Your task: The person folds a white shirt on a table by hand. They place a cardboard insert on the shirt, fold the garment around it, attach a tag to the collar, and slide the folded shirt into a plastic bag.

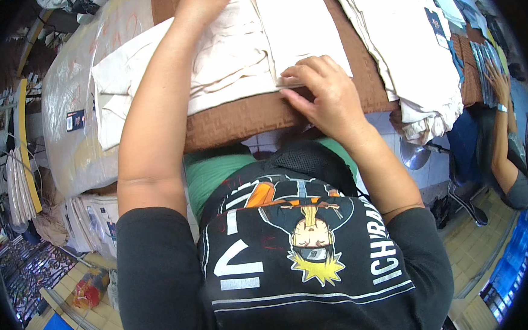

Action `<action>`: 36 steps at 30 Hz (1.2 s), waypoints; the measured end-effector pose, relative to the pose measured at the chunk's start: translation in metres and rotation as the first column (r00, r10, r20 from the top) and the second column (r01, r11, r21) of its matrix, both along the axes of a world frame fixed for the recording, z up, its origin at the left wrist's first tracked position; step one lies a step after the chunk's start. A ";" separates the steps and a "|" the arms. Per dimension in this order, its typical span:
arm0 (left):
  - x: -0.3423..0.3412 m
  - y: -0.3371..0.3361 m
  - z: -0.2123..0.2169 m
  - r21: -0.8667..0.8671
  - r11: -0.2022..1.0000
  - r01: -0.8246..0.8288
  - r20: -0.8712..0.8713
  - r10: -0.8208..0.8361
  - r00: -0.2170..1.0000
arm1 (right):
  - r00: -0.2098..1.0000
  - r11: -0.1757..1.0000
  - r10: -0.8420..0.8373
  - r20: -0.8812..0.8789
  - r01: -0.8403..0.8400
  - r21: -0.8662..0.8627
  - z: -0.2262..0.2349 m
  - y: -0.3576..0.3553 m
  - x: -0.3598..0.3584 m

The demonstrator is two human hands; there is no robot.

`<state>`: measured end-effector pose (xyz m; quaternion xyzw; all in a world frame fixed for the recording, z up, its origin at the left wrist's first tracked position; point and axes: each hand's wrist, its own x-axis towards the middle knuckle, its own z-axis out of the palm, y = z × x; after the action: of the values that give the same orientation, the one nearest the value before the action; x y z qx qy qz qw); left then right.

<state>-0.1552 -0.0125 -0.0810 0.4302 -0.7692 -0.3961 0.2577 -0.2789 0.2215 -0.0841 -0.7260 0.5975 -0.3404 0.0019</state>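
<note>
A cream garment lies in front of me, with its right part doubled over into a smooth, flat panel; its exact kind does not show. My right hand is at the near end of that fold, curled fingers on the cloth and thumb at its near edge, seeming to pinch it. At the far end my left hand reaches across the garment, its thumb pointing toward the fold line. The picture's top edge cuts off most of its fingers, so its grip is hidden. Under the garment is a brown patterned cloth.
On the right a stack of cream garments bears dark tags. A clear-plastic-wrapped bundle lies on the left, with a dark tag on it. Another person's hand rests on striped blue cloth at far right. A round metal fan stands below.
</note>
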 end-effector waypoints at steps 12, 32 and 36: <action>-0.026 0.009 0.012 -0.079 0.997 -0.001 0.315 0.026 0.949 | 0.999 1.000 -0.005 0.046 0.004 0.024 -0.012 -0.008 -0.001; -0.011 0.010 -0.013 -0.259 0.963 -0.076 0.231 0.138 0.963 | 0.998 0.999 -0.029 0.050 0.030 -0.022 -0.002 -0.006 -0.010; -0.002 0.061 -0.001 -0.568 0.823 -0.021 0.049 0.059 0.997 | 0.916 0.927 -0.363 0.174 0.337 0.163 0.011 0.014 -0.046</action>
<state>-0.1571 0.0486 -0.0820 0.3629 -0.8508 -0.1302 0.3570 -0.3246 0.2354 -0.0735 -0.5675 0.7354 -0.3673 0.0481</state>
